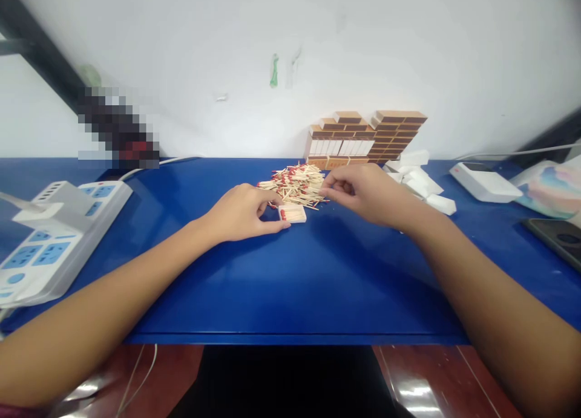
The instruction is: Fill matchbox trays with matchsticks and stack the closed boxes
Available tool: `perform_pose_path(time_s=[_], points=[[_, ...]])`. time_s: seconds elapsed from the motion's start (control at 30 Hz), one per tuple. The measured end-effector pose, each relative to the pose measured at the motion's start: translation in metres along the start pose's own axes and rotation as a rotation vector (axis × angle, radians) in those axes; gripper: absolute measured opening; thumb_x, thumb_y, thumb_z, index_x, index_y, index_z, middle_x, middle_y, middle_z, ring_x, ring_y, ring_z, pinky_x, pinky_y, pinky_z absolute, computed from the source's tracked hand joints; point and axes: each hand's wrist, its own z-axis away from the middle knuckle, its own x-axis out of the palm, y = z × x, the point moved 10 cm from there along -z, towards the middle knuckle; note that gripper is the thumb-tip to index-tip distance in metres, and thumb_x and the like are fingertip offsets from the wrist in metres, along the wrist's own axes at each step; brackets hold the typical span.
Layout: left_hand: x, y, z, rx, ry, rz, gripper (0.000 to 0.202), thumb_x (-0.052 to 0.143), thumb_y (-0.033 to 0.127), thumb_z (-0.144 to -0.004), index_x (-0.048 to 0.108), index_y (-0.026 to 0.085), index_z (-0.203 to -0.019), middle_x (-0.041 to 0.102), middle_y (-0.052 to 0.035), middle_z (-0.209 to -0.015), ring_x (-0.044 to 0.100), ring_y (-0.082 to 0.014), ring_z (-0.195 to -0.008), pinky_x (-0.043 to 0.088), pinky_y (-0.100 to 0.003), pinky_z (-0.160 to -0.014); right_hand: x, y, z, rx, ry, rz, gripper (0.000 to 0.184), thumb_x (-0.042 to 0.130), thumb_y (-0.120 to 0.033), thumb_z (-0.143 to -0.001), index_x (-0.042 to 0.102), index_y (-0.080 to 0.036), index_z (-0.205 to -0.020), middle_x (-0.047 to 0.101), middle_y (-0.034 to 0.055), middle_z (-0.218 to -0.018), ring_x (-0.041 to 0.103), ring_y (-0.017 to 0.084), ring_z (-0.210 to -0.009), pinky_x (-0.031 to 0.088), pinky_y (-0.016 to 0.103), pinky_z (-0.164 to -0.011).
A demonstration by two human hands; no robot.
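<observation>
My left hand grips the left end of a small white matchbox tray between thumb and fingers. Several red-headed matches lie inside the tray, heads to the left. Just behind the tray is a loose pile of matches with red heads and pale sticks pointing many ways. At the right edge of the pile, my right hand has its thumb and forefinger pinched close together. Anything between those fingertips is too small to make out.
Matchboxes stand stacked against the wall, brown strikers showing. Right of them lie white empty-looking trays, a white device and a dark phone. A power strip with a charger occupies the left of the blue table.
</observation>
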Motion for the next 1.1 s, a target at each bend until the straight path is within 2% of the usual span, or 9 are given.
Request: perform_pose_path(time_s=[0.17,0.47,0.73,1.1], points=[[0.002,0.005,0.000,0.025,-0.035,0.023,0.036,0.075,0.052,-0.085,0.078,0.018,-0.095,0.059,0.0040,-0.058,0.052,-0.0112,-0.053,0.032,-0.026,-0.055,0.010,-0.014,0.003,-0.084,-0.075,-0.108,0.026,0.064,-0.041,-0.098,0.073,-0.020,-0.086,0.063,-0.0003,-0.069,0.049,0.014,-0.062,0.031,0.031,-0.061],[0.008,0.013,0.001,0.042,-0.075,0.065,0.035,0.077,0.050,-0.085,0.077,0.019,-0.101,0.059,0.0050,-0.059,0.054,-0.0112,-0.055,0.033,-0.024,-0.055,0.030,-0.035,0.008,-0.155,-0.159,-0.024,0.019,0.064,-0.029,-0.098,0.073,-0.019,-0.085,0.062,-0.0004,-0.069,0.047,0.014,-0.062,0.030,0.030,-0.062],[0.008,0.013,0.001,0.039,-0.081,0.071,0.035,0.076,0.050,-0.086,0.077,0.019,-0.103,0.059,0.0049,-0.059,0.054,-0.0112,-0.054,0.033,-0.025,-0.055,0.030,-0.042,0.011,-0.157,-0.187,-0.007,0.018,0.062,-0.026,-0.096,0.074,-0.021,-0.084,0.062,-0.0001,-0.069,0.046,0.014,-0.062,0.030,0.031,-0.063],[0.007,0.016,0.001,0.045,-0.084,0.062,0.035,0.076,0.049,-0.086,0.077,0.019,-0.103,0.059,0.0049,-0.060,0.053,-0.0107,-0.055,0.033,-0.024,-0.056,0.027,-0.039,0.008,-0.122,-0.141,0.015,0.018,0.063,-0.028,-0.098,0.074,-0.019,-0.086,0.062,0.0003,-0.069,0.048,0.014,-0.064,0.030,0.030,-0.063]])
